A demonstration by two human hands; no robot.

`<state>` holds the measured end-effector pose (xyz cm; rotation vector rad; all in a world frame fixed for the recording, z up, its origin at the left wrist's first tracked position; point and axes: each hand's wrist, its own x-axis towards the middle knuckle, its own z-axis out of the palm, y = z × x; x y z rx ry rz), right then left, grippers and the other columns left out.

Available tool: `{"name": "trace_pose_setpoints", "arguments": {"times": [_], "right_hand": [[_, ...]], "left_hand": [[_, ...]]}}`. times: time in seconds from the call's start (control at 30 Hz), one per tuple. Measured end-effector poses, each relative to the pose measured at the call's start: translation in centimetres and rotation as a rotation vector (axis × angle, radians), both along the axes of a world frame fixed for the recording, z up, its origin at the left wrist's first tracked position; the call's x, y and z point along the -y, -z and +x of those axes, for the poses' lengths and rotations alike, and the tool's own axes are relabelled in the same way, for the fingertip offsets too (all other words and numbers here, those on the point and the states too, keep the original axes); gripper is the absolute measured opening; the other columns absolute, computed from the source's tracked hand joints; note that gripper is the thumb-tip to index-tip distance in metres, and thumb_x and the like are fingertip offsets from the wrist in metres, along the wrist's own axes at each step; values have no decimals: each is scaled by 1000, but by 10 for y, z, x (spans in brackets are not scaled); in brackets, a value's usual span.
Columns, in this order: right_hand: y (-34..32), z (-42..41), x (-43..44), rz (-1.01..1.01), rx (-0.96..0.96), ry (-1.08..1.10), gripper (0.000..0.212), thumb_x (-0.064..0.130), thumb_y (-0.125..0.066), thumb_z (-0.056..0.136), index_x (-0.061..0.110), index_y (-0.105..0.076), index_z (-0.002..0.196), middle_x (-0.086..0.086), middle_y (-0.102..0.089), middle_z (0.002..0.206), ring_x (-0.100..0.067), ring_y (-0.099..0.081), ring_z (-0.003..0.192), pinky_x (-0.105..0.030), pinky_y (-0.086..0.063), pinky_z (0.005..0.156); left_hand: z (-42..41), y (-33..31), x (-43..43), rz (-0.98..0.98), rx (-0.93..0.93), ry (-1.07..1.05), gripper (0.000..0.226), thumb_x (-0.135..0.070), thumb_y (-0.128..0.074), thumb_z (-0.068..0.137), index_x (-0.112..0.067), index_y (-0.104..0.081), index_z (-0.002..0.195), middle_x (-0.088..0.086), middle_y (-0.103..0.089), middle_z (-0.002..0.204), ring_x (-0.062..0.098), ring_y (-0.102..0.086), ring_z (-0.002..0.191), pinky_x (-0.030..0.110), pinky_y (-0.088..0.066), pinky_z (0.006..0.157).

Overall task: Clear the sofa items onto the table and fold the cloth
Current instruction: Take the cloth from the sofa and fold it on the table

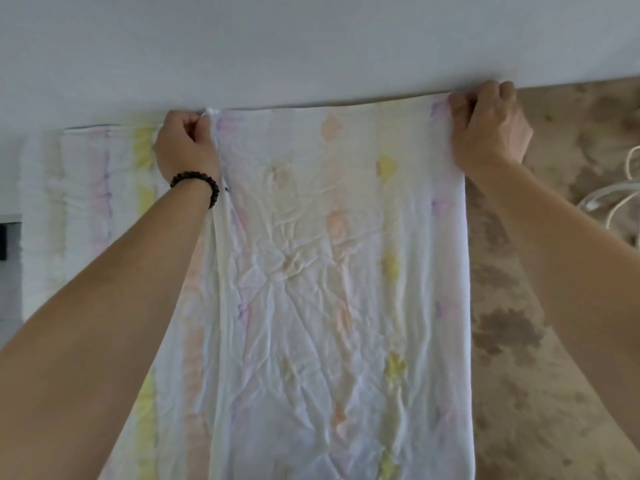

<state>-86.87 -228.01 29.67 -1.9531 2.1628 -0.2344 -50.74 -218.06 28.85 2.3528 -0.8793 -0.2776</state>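
A thin white cloth with pale yellow, pink and purple marks hangs in front of me, creased and stretched flat along its top edge. My left hand, with a dark bead bracelet at the wrist, pinches the top edge at the left. My right hand grips the top right corner. More of the cloth hangs bunched to the left of my left hand. Neither the sofa nor the table shows.
A pale wall fills the upper part of the view. A brown mottled surface lies behind the cloth on the right, with white cables at the right edge. A dark fixture sits at the far left.
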Motion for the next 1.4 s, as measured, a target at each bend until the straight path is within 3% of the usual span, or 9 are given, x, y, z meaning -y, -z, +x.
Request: {"name": "trace_pose_setpoints", "arguments": {"times": [0.17,0.33,0.5,0.63,0.73,0.93,1.03,1.13,1.4], "right_hand": [[6,5,-5,-59,111,44,51,52,-43,95,14,-48,128,-10,-48,131,-31,-49,117,-40,-41,83],[-4,22,-117,-297,228,-181,39,39,-48,101,13,-58,127,-14,-54,128,-31,-52,112,-36,-39,93],[10,40,-231,-53,144,-577,46,41,-49,100,17,-53,139,-19,-41,149,-36,-34,140,-48,-28,113],[30,48,-252,123,8,-668,62,54,-33,100,24,-28,154,-15,-13,163,-32,-6,151,-51,-6,121],[28,50,-250,120,-44,-659,63,55,-27,101,22,-25,155,-15,-11,163,-33,-5,151,-51,-3,121],[0,30,-334,80,43,-422,60,51,-30,103,21,-22,155,-17,-7,163,-34,-3,151,-51,-6,122],[-6,12,-412,123,25,-312,62,53,-29,103,23,-19,156,-16,-3,164,-33,1,151,-52,-5,122],[3,-3,-459,183,-58,-275,68,60,-24,98,27,-14,156,-15,0,164,-34,3,151,-52,-1,121],[17,-11,-487,129,36,-115,67,56,-25,100,22,-11,157,-16,1,163,-31,5,151,-47,5,121]], "left_hand": [[-1,4,1,-49,-90,4,40,-49,-59,86,-14,-65,106,-6,-63,94,2,-55,78,5,-44,69],[-37,-5,-97,-9,40,33,47,-55,-53,88,-11,-57,102,-1,-52,90,19,-55,82,17,-40,66],[-71,-3,-205,349,97,138,41,-54,-47,92,-14,-55,86,2,-57,82,24,-54,80,37,-46,64],[-71,0,-219,311,95,168,34,-47,-47,95,-15,-54,85,1,-59,82,23,-55,79,35,-45,62],[-58,-2,-213,242,31,91,30,-46,-49,96,-17,-48,87,-2,-57,76,22,-57,71,34,-46,59],[-65,-23,-250,211,9,172,43,-49,-49,94,-12,-47,117,3,-60,91,22,-58,86,35,-46,66],[-85,-29,-306,278,64,312,46,-51,-46,94,-10,-49,114,6,-62,95,26,-57,90,38,-49,67],[-90,-21,-351,278,139,506,21,-32,-48,97,-12,-52,100,4,-61,85,26,-56,83,38,-46,61],[-76,-5,-399,63,84,452,25,-32,-48,97,-8,-56,102,7,-58,91,21,-53,87,30,-40,65]]}}
